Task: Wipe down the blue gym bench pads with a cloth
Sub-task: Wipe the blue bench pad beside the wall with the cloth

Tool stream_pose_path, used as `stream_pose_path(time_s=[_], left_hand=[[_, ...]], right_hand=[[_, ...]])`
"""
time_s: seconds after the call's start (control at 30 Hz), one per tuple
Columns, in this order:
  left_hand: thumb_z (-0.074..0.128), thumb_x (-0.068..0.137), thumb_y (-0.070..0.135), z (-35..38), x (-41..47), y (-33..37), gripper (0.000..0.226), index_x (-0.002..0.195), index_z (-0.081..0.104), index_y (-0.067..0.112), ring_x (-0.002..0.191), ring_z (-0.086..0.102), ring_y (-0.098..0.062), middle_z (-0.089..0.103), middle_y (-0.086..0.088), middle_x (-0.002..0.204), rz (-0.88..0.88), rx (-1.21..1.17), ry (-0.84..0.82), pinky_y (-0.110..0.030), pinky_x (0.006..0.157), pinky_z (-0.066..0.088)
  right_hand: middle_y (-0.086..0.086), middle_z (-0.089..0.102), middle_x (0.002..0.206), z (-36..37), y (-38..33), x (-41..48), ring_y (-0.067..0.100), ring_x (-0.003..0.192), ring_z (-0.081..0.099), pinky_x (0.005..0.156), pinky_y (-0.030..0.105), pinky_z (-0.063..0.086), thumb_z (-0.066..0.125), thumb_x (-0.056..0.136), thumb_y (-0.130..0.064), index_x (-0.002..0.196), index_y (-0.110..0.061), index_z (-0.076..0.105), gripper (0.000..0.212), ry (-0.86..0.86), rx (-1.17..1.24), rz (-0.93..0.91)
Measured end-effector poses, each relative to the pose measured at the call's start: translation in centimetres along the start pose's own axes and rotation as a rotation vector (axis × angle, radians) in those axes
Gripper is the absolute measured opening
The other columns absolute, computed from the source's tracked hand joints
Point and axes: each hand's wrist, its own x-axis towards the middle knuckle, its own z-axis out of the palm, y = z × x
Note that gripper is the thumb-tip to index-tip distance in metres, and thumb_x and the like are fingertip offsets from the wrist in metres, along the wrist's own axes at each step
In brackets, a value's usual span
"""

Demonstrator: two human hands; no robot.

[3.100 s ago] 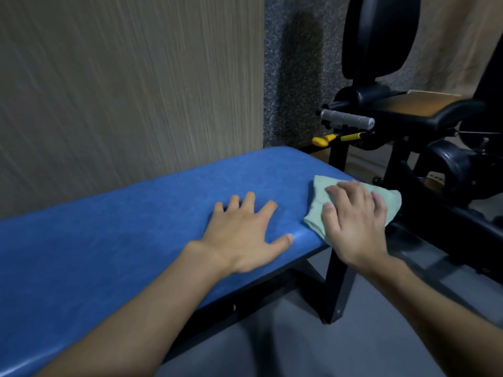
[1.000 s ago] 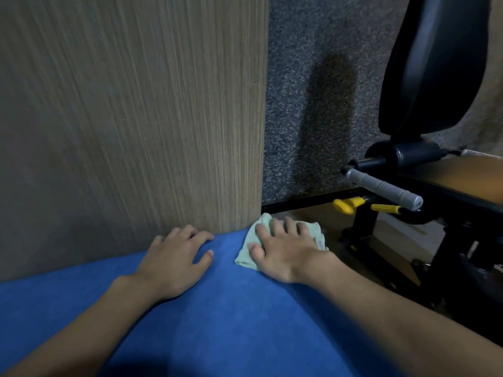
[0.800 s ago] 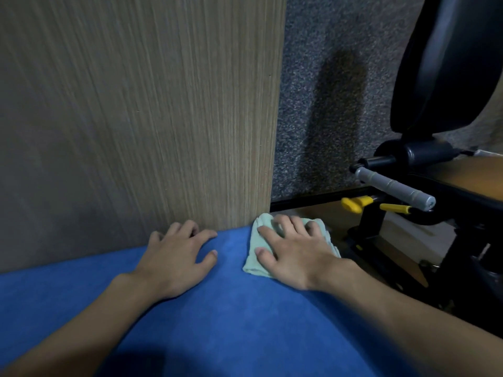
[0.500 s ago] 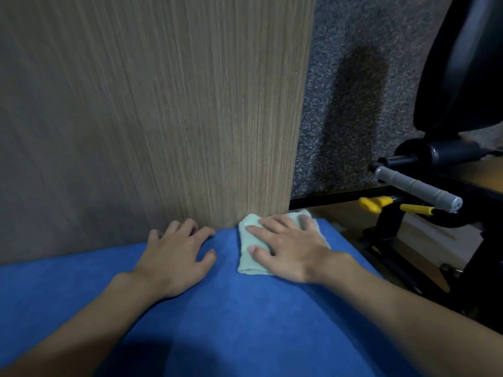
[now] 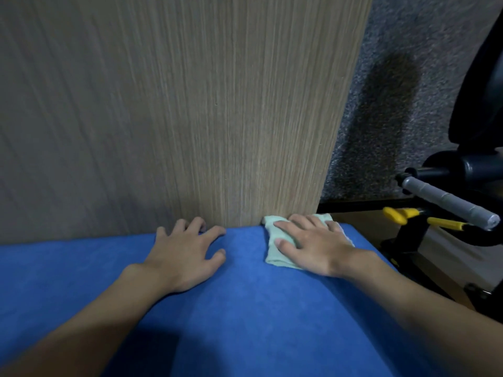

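- Head camera looks down on a blue bench pad (image 5: 245, 322) that fills the lower part of the picture, with its far edge against a wood-grain wall panel (image 5: 190, 104).
- Right hand (image 5: 313, 246) lies flat, palm down, on a pale green cloth (image 5: 275, 257); its fingers are spread a little apart and press the cloth to the pad, not closed around it.
- Cloth is folded and sits at the far right corner of the pad, touching the wall panel.
- Left hand (image 5: 185, 254) rests bare on the pad just beside the cloth, apart from it, fingers spread and fingertips near the wall.
- To the right stands a black exercise machine (image 5: 479, 104) with a grey handle (image 5: 449, 202) and yellow levers (image 5: 400, 214).
- No brand, label or writing can be read anywhere.
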Motion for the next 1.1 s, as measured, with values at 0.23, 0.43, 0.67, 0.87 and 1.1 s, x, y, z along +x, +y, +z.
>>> stream_pose_path(time_s=[0.23,0.43,0.67,0.87,1.1], left_hand=[[0.036,0.097,0.04,-1.1,-0.1,0.2,0.037,0.134,0.036,0.034,0.121,0.04,-0.018,0.044,0.01,0.13,-0.02,-0.169,0.067,-0.047,0.101,0.034],[0.041,0.096,0.035,-2.1,1.8,6.1,0.038,0.133,0.049,0.03,0.119,0.046,-0.02,0.05,0.007,0.129,0.181,-0.217,0.23,-0.044,0.101,0.037],[0.028,0.095,0.062,1.3,4.8,11.9,0.057,0.147,0.03,0.04,0.137,0.032,-0.021,0.032,0.005,0.153,0.16,-0.099,0.08,-0.047,0.112,0.022],[0.03,0.088,0.075,0.8,3.5,8.5,0.078,0.15,0.026,0.029,0.14,0.031,-0.017,0.034,0.007,0.151,0.083,-0.12,0.076,-0.04,0.113,0.022],[0.02,0.089,0.076,0.7,3.4,9.5,0.072,0.152,0.023,0.043,0.135,0.025,-0.021,0.031,0.003,0.145,0.002,-0.019,0.026,-0.04,0.112,0.016]], right_hand=[[-0.007,0.021,0.161,0.0,-6.0,1.0,0.017,0.147,0.011,0.115,0.059,0.001,0.016,0.096,-0.063,0.151,-0.04,0.024,0.06,-0.003,0.057,-0.136],[-0.009,0.042,0.149,-0.7,0.1,-2.0,0.017,0.139,0.031,0.112,0.048,0.018,0.025,0.103,-0.048,0.14,-0.036,0.046,0.045,0.265,0.25,0.054],[-0.009,0.036,0.155,1.0,2.6,-3.2,0.009,0.143,0.026,0.116,0.032,0.012,0.026,0.105,-0.036,0.151,-0.027,0.033,0.047,0.211,0.255,0.04],[-0.01,0.033,0.155,1.5,2.7,-3.4,0.008,0.144,0.021,0.119,0.035,0.009,0.02,0.103,-0.05,0.147,-0.033,0.035,0.05,0.191,0.209,0.024],[-0.001,0.02,0.16,1.2,1.9,-3.4,0.014,0.148,0.01,0.121,0.043,0.003,0.013,0.103,-0.05,0.15,-0.033,0.028,0.052,0.096,0.11,0.013]])
